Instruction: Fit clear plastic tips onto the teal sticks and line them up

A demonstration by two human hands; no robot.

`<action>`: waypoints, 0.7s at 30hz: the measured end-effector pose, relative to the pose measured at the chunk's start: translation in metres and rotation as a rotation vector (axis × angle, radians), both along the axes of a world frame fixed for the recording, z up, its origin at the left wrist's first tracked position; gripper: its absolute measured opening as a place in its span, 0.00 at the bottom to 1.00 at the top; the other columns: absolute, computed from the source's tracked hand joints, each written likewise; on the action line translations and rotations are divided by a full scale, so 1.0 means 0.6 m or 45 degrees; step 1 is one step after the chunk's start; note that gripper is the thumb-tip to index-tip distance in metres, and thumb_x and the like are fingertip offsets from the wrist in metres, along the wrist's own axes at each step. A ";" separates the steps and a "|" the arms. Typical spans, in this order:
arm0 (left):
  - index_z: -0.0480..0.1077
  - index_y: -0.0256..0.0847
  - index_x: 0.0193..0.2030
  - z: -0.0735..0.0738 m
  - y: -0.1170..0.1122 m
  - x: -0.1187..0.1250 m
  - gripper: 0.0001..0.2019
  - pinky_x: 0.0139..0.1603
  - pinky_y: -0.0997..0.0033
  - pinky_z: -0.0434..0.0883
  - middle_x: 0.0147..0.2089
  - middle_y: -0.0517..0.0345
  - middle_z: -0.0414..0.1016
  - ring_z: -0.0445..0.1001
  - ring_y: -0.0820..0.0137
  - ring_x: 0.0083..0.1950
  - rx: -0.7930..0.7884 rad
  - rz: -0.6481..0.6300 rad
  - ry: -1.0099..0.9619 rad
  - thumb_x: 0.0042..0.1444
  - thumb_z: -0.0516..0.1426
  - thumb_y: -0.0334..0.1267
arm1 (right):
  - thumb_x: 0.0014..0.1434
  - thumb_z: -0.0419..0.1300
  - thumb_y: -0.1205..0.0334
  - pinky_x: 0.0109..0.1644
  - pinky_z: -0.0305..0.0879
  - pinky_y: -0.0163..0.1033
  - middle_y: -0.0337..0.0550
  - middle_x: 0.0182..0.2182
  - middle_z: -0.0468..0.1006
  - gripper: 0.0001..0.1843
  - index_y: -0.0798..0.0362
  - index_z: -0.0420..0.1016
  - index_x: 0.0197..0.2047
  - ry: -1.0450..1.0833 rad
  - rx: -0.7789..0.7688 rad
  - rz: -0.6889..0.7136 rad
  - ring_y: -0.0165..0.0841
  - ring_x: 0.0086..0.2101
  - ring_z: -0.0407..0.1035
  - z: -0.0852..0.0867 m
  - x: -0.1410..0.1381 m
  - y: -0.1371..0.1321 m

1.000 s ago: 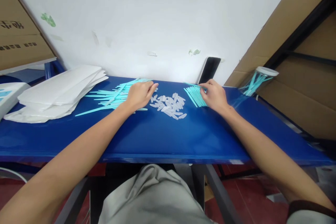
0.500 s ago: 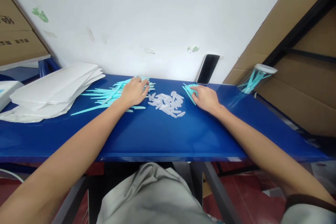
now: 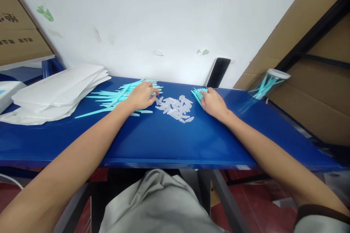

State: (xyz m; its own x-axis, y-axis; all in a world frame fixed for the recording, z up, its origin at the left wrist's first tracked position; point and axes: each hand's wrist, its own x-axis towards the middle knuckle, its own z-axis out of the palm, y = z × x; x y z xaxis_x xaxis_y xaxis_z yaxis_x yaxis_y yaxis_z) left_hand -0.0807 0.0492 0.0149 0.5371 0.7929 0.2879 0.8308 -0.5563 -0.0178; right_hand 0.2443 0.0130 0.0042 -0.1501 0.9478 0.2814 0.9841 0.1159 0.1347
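Observation:
A loose pile of slim turquoise plastic sticks [image 3: 109, 98] lies on the blue table. Over its right end rests my left hand [image 3: 142, 95], with index finger and thumb a little apart and nothing visible between them. Small translucent caps [image 3: 176, 107] form a heap just right of that hand. Beyond them, several more turquoise sticks [image 3: 197, 96] lie side by side in a fanned row. My right hand [image 3: 214, 102] is at the row's right side, its fingers bent and slightly apart, touching or nearly touching the stick ends. Its lower fingers are hidden.
A phone [image 3: 218, 72] leans against the white wall behind the row. At the right stands a clear jar [image 3: 268, 83] with turquoise sticks, tilted in view. White envelopes or bags [image 3: 60, 87] are stacked on the left. Cardboard [image 3: 314, 94] borders the table's right side.
My right hand's index finger has drawn back from across the fanned sticks. The left index finger reaches slightly farther right. The whole view has shifted a little.

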 end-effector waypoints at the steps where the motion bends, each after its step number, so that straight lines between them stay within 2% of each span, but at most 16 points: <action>1: 0.81 0.42 0.50 -0.001 0.000 0.001 0.17 0.54 0.56 0.70 0.45 0.45 0.72 0.72 0.52 0.53 0.004 -0.011 0.002 0.64 0.51 0.38 | 0.71 0.45 0.68 0.45 0.62 0.44 0.61 0.47 0.74 0.21 0.59 0.77 0.56 -0.013 0.004 -0.002 0.49 0.47 0.70 0.000 0.000 0.000; 7: 0.81 0.43 0.50 -0.010 -0.006 0.020 0.17 0.52 0.56 0.69 0.44 0.45 0.74 0.72 0.53 0.51 0.009 -0.057 0.065 0.66 0.50 0.35 | 0.70 0.46 0.69 0.44 0.62 0.46 0.63 0.47 0.74 0.19 0.61 0.78 0.51 -0.103 0.046 0.000 0.50 0.46 0.70 -0.003 -0.003 0.002; 13: 0.80 0.41 0.49 -0.015 -0.015 0.040 0.18 0.49 0.58 0.69 0.44 0.44 0.75 0.74 0.54 0.50 0.062 -0.099 0.092 0.69 0.48 0.38 | 0.73 0.43 0.65 0.46 0.63 0.47 0.65 0.47 0.74 0.23 0.62 0.80 0.50 -0.132 -0.045 0.040 0.51 0.46 0.71 -0.003 -0.003 0.001; 17: 0.80 0.41 0.50 -0.005 -0.015 0.031 0.18 0.47 0.60 0.69 0.46 0.44 0.77 0.75 0.55 0.50 0.093 -0.069 0.057 0.68 0.48 0.38 | 0.75 0.42 0.61 0.47 0.64 0.47 0.65 0.46 0.74 0.25 0.63 0.79 0.49 -0.161 -0.130 0.095 0.50 0.45 0.72 0.002 -0.006 -0.006; 21: 0.79 0.41 0.52 0.021 -0.014 0.004 0.19 0.47 0.59 0.68 0.48 0.44 0.80 0.78 0.55 0.49 0.091 0.042 0.159 0.67 0.49 0.38 | 0.75 0.41 0.60 0.49 0.65 0.48 0.64 0.46 0.75 0.26 0.63 0.79 0.50 -0.099 -0.154 0.114 0.49 0.44 0.73 0.008 -0.007 -0.011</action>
State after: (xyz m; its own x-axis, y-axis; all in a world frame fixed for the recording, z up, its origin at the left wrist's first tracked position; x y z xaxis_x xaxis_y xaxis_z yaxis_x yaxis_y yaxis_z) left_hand -0.0781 0.0406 0.0272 0.5460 0.7907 0.2770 0.8376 -0.5222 -0.1605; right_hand 0.2399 0.0066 0.0093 -0.2526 0.9559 0.1500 0.9561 0.2229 0.1900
